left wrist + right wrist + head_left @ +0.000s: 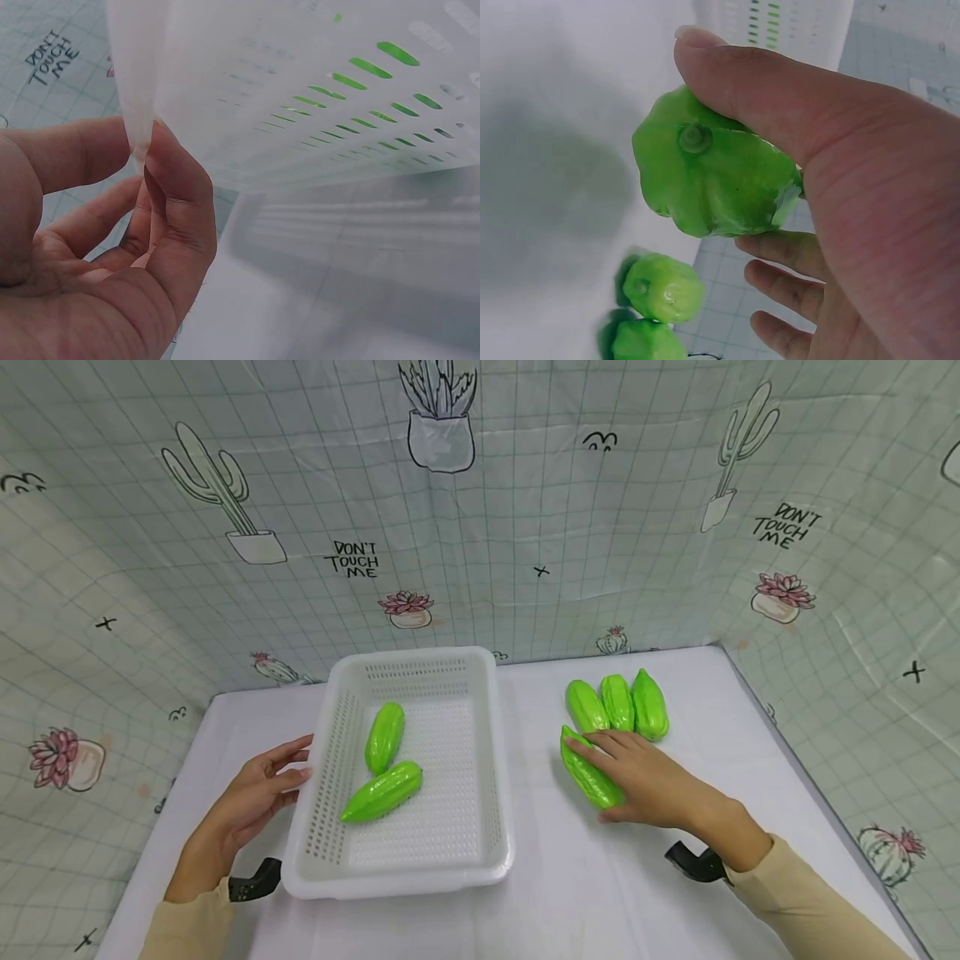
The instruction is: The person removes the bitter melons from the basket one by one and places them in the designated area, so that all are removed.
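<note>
A white perforated plastic basket (pixel 397 883) sits left of the table's middle, with two green ribbed gourds inside, a shorter one (pixel 385 735) above a pointed one (pixel 381 792). At its left side, my left hand (pixel 251 797) pinches the rim between thumb and fingers, plain in the left wrist view. My right hand (pixel 651 779) grips another green ribbed gourd (pixel 588 774), thumb on one side and fingers on the other. In the right wrist view, the stem end of this gourd (pixel 705 172) faces the camera. Whether it touches the table is unclear.
Just beyond my right hand, three more gourds lie side by side: left (pixel 587 703), middle (pixel 617 700) and right (pixel 649 703). White cloth (pixel 555 893) covers the table. A grid-patterned curtain (pixel 480 543) with cactus drawings rises behind and at both sides.
</note>
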A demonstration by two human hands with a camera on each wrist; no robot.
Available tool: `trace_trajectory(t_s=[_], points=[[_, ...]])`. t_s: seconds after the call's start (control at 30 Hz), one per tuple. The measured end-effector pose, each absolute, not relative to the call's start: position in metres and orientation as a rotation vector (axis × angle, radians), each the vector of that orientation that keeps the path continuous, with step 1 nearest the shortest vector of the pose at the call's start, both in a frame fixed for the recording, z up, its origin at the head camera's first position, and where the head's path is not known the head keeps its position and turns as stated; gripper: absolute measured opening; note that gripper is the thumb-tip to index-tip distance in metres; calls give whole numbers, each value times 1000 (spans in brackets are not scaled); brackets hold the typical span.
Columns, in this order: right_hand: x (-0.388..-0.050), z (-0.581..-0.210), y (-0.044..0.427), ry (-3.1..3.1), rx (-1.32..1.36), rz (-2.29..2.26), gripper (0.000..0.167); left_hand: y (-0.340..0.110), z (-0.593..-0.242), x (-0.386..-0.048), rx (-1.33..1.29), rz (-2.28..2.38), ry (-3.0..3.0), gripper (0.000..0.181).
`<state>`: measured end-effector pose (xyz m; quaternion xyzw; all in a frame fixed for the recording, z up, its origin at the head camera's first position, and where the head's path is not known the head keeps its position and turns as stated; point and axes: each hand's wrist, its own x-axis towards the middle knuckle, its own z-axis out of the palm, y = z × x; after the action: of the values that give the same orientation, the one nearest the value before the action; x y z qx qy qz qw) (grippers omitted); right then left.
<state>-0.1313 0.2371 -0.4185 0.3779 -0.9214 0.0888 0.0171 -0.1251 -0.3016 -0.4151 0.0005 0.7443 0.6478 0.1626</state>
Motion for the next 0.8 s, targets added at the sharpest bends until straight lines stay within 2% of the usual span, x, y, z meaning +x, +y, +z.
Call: trace_trajectory(t_s=[0.8], points=[[-116, -435, 254, -2905, 1065, 223, 104, -303, -417, -125, 19, 1875, 2101, 71]])
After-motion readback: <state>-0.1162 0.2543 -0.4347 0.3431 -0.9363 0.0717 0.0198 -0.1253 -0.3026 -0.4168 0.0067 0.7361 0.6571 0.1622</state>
